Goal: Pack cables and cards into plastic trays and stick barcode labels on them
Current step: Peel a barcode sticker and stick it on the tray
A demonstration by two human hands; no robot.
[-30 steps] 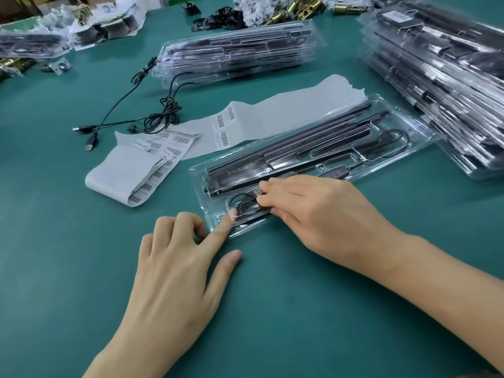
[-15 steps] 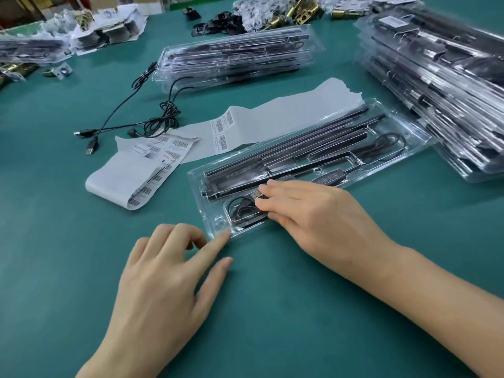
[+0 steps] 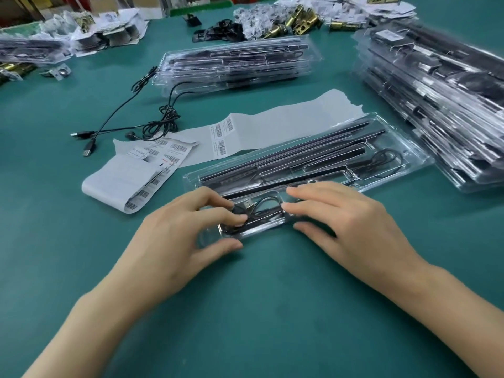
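Observation:
A clear plastic tray [image 3: 409,156] lies slantwise in the middle of the green table, holding long black bars. A coiled black USB cable [image 3: 261,210] sits in its near compartment, and a second coil [image 3: 381,159] lies at its far right end. My left hand [image 3: 180,238] grips the tray's near left end, fingers curled over the top and thumb against the front edge. My right hand [image 3: 343,222] rests on the tray just right of the coiled cable, fingers fairly straight and pressing down. Strips of barcode labels [image 3: 161,162] lie left of the tray.
A loose black USB cable [image 3: 163,118] trails at the left. A stack of packed trays [image 3: 234,64] stands behind and a taller stack [image 3: 441,105] at the right. Brass lock parts [image 3: 300,20] and papers crowd the back. A long backing strip [image 3: 286,124] lies behind the tray.
My left hand moved forward off the table onto the tray's near left end. My right hand slid rightwards along the tray, uncovering the coiled cable.

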